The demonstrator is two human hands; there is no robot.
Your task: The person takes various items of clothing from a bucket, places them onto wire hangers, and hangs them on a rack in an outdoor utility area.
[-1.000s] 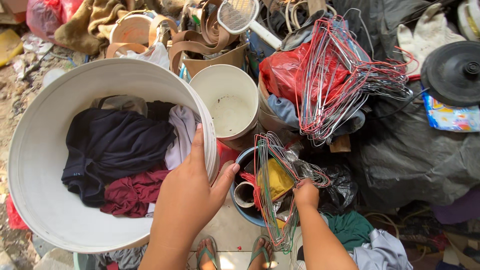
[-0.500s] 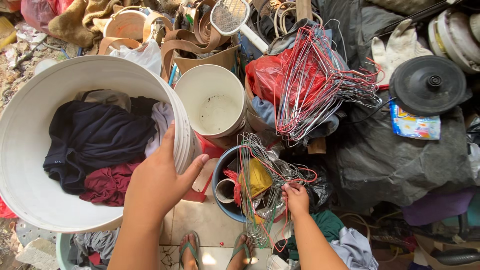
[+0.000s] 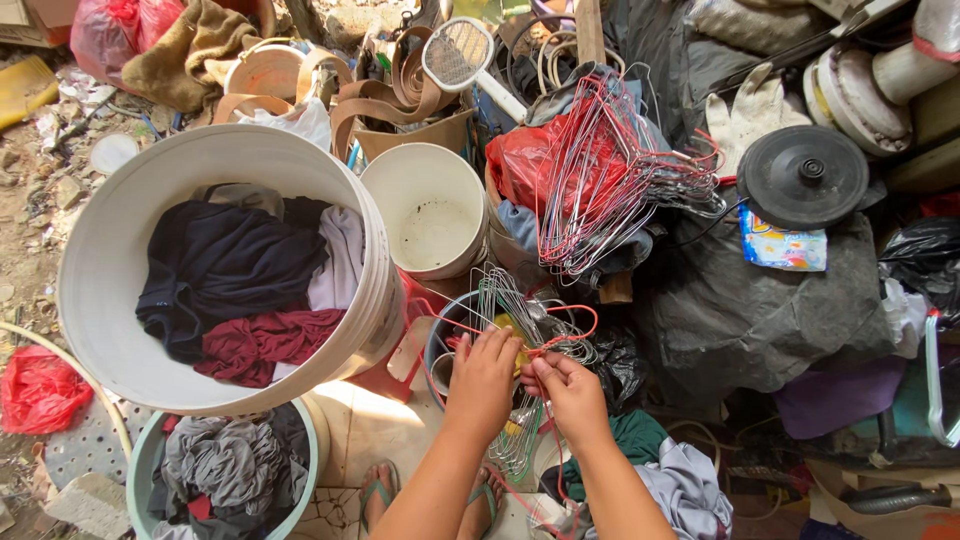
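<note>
Both hands meet over a tangle of wire hangers (image 3: pixel 520 320) that rests in a blue basin (image 3: pixel 437 345). My left hand (image 3: pixel 484 378) lies on the bundle with its fingers curled onto the wires. My right hand (image 3: pixel 566 392) pinches a red wire hanger (image 3: pixel 575 322) beside it. A big white bucket (image 3: pixel 110 230) to the left holds dark blue, maroon and white clothes (image 3: pixel 250 285). My feet in sandals (image 3: pixel 380 495) show below.
An empty white bucket (image 3: pixel 432 212) stands behind the basin. A heap of red and silver hangers (image 3: pixel 610 170) lies on clothes at the back. A teal tub with grey laundry (image 3: pixel 220 470), a black round lid (image 3: pixel 803 177) and a red bag (image 3: pixel 40 390) surround me.
My left hand has left the rim of the big white bucket and moved right onto the hanger bundle, joining my right hand. The view has shifted slightly.
</note>
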